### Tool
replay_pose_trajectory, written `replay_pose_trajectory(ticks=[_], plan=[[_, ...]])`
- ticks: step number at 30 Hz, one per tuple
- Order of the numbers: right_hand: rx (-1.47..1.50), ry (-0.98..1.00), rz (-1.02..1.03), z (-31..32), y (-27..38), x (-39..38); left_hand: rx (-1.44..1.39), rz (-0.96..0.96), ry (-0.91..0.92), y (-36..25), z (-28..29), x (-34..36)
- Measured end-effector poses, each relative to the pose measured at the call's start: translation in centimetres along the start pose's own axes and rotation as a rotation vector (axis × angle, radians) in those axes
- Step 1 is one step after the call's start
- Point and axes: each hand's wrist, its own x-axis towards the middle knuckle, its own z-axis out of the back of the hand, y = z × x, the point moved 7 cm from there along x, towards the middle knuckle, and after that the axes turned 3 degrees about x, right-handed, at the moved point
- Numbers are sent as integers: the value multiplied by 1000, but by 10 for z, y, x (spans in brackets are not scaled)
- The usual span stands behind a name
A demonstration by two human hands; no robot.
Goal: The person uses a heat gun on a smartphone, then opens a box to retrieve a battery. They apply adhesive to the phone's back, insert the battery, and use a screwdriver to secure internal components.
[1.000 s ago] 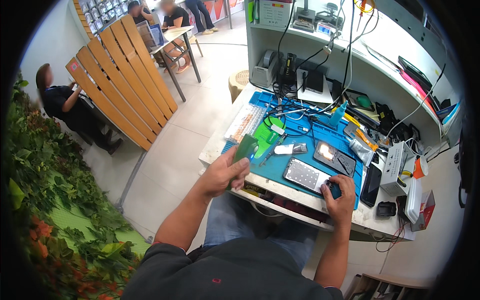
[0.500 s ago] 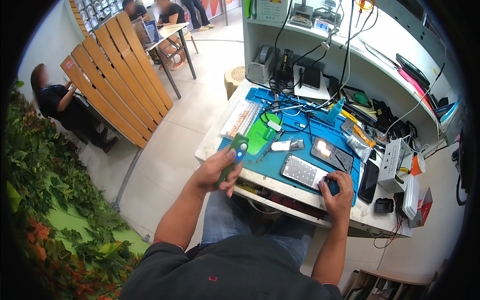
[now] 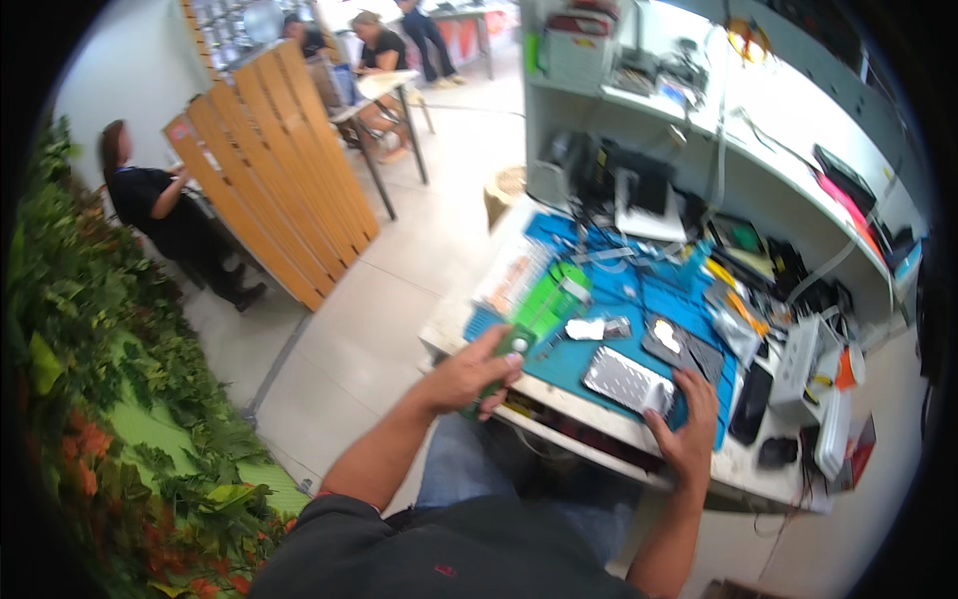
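Head view, item list:

1. Left hand (image 3: pixel 469 374) – closed round a small flat green card-like tool w/ a pale round spot at its top (image 3: pixel 507 354), thumb over fingers; held at the near-left edge of the bench, approx 8 o'clock from the blue mat's middle
2. Right hand (image 3: pixel 689 429) – fingers spread, tips pressed flat on the near end of a flat rectangular silver-grey phone w/ a dotted face (image 3: pixel 627 381); nothing pinched. Phone lies on the mat, 6 o'clock of its middle
3. Blue rubber work mat (image 3: pixel 639 299) – covers the white bench top; holds a bright green flat plastic tray (image 3: pixel 549 298) at 9 o'clock, a dark slab w/ a white patch (image 3: pixel 679 344) at 4 o'clock, cables at 12
4. White shelf unit (image 3: pixel 788 190) – 12 to 3 o'clock, boxes and gear, too small to sort
5. Slatted wooden screen (image 3: pixel 269 190) – 10 o'clock, people beyond

Step, by judgement: phone steadied, green tool in hand, not yet at the phone. Next move calls for bringing the tool's thin edge to the phone's rim, right hand holding firm
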Motion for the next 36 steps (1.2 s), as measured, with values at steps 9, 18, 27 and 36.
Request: replay_pose_trajectory(ticks=[9,18,27,36], plan=[[23,62,78,-2,5,2,275,226,103,32,-16,-44],[54,118,92,-3,7,3,-98,391,127,90,-53,-45],[142,99,40,3,-1,-9,-367,527,237,103,-95,-35],[185,130,31,5,3,-13,-253,550,315,98,-127,-27]])
